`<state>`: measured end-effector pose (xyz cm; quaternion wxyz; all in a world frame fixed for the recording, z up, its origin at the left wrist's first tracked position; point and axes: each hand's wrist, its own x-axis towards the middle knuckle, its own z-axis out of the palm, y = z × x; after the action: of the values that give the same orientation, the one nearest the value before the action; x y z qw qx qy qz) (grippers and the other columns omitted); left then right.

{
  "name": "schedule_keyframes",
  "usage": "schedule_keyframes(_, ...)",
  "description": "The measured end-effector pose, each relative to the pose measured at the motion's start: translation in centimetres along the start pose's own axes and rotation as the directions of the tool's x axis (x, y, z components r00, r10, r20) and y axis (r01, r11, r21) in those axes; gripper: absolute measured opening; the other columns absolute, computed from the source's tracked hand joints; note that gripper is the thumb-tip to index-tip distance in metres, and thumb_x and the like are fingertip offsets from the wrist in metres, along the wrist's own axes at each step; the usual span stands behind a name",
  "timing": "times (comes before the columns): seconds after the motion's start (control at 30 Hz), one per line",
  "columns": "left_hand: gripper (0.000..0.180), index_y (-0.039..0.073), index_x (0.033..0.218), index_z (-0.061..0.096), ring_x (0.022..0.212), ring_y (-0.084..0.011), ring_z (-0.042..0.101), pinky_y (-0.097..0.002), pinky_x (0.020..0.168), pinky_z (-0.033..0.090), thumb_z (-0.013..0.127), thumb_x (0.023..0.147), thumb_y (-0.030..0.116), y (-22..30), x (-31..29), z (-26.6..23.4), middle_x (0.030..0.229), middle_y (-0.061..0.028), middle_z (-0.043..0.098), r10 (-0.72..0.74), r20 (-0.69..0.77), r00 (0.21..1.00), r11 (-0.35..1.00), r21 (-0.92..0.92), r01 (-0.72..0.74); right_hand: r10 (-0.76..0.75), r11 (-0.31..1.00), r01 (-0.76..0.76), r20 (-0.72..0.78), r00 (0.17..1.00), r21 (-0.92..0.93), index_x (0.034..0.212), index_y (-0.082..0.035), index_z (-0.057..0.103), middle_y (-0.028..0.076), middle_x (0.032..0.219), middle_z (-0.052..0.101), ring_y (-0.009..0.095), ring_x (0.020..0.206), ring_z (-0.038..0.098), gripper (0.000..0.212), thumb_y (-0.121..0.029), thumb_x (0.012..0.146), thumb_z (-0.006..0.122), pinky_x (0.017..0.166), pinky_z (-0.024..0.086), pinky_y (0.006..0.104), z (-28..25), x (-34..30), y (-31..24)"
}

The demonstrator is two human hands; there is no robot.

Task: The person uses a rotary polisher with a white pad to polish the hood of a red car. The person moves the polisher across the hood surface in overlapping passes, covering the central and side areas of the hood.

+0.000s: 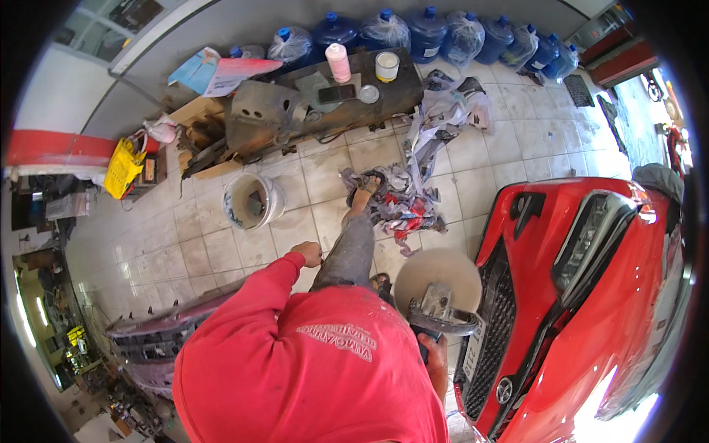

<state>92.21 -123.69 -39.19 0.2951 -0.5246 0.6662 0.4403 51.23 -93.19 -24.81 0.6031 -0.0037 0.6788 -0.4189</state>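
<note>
My left hand (309,253) hangs in front of my left thigh, its fingers curled closed with nothing showing in them. Low on the right, my right hand (436,362) is wrapped round the dark body of a power polisher (436,301). The polisher has a grey metal head, a curved black handle and a wide round beige pad (425,269). Its handle end is close to the front bumper (491,295) of a red car; I cannot tell whether they touch. My sleeves and top are red. Part of my right hand is hidden beneath the tool.
Crumpled, stained masking paper (402,203) lies around my forward foot. A white bucket (275,201) stands to the left. Beyond it, a low dark bench (399,85) bears a pink bottle and a can. Blue water jugs (427,37) line the wall. A loose bumper (151,343) lies at left.
</note>
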Motion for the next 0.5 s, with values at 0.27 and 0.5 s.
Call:
schedule_keyframes(0.27,0.04,0.007,0.122,0.078,0.1,-0.0428,0.074,-0.0539,0.09,0.059,0.069,0.091,0.031,7.9,14.7,-18.9,0.105,-0.023,0.077,0.172,-0.219,0.96,0.967,-0.151,-0.207,0.223,0.9,-0.225,-0.048,0.974,-0.373,0.129,0.007,0.067,0.018,0.116,0.076,0.026,0.105,0.072,0.069,-0.027,0.075,0.091,0.094,0.057,0.038,11.5,4.6,-11.5)
schedule_keyframes(0.5,0.047,0.009,0.136,0.071,0.124,-0.0429,0.067,-0.051,0.105,0.053,0.072,0.095,0.032,13.4,32.1,-42.6,0.133,-0.0235,0.071,0.353,-0.577,0.736,0.929,0.122,-0.349,0.267,0.835,-0.294,-0.123,0.956,-0.465,0.146,0.003,0.058,0.024,0.131,0.074,0.035,0.124,0.07,0.103,-0.053,0.067,0.094,0.108,0.054,0.0443,15.0,7.5,-9.7)
